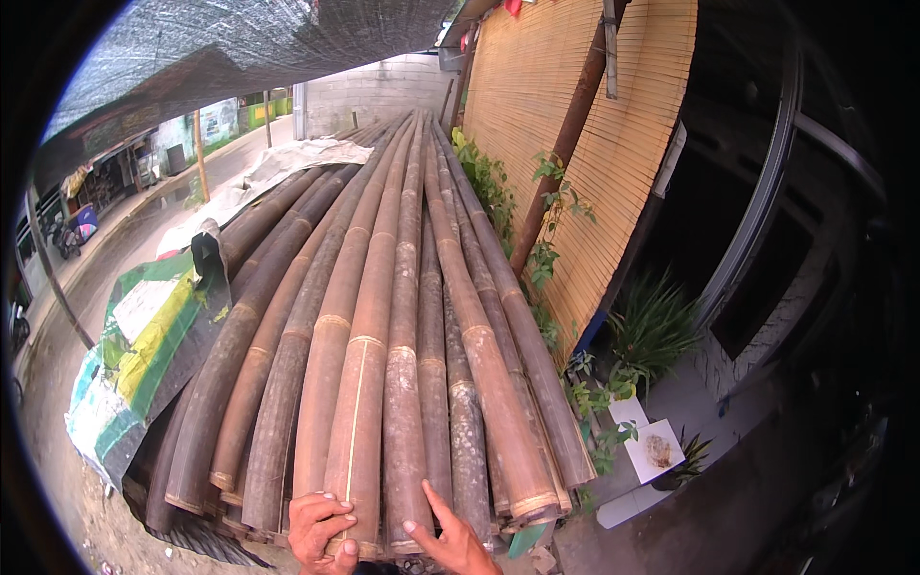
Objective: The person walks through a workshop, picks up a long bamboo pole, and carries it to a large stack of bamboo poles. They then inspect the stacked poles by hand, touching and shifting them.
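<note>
A large stack of long brown bamboo poles runs away from me, their thick cut ends nearest. My left hand (pixel 323 535) has its fingers curled over the near end of a reddish-brown bamboo pole (pixel 356 422) that has a pale line along its length. Just to the right, my right hand (pixel 452 542) lies with thumb and index finger spread. Its fingertips rest at the end of the neighbouring mottled bamboo pole (pixel 404 412). The rest of its fingers are partly hidden at the lower edge.
A colourful plastic sheet (pixel 153 321) and a pale cloth (pixel 278 172) cover the stack's left side. Along the right stand a bamboo blind (pixel 565 125), a slanting post (pixel 575 125) and green plants (pixel 655 321). A dark net (pixel 259 48) hangs overhead; a block wall (pixel 374 88) stands behind.
</note>
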Tool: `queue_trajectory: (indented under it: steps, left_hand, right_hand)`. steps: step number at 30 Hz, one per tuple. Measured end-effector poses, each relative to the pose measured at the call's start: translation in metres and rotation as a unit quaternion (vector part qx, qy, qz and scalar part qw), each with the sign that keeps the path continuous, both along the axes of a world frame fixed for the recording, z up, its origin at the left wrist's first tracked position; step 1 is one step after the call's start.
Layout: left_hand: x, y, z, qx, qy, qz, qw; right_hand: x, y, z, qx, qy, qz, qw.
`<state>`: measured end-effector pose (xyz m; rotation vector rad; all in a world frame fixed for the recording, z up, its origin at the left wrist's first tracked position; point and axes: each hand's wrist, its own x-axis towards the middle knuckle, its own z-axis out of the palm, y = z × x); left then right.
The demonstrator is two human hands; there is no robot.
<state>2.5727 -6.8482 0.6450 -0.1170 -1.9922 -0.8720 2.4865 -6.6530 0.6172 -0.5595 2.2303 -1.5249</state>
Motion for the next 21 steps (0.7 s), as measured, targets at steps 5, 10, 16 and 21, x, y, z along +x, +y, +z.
queue_trajectory:
  steps: [5,10,16,21]
  left_hand:
    - [0.000,0.000,-0.001,0.001,-0.004,0.005,1.000]
    - [0.001,0.001,-0.003,0.002,-0.014,0.013,1.000]
    - [0.000,0.001,-0.001,-0.004,-0.015,0.012,1.000]
    - [0.002,0.002,0.003,-0.013,-0.032,0.014,0.999]
  right_hand:
    - [0.000,0.023,-0.002,-0.054,0.205,-0.103,0.972]
    - [0.006,0.080,0.014,-0.030,0.438,-0.205,0.875]
    - [-0.027,0.110,-0.013,-0.102,0.316,-0.329,0.884]
    - [-0.039,0.107,-0.045,-0.224,0.242,-0.323,0.887]
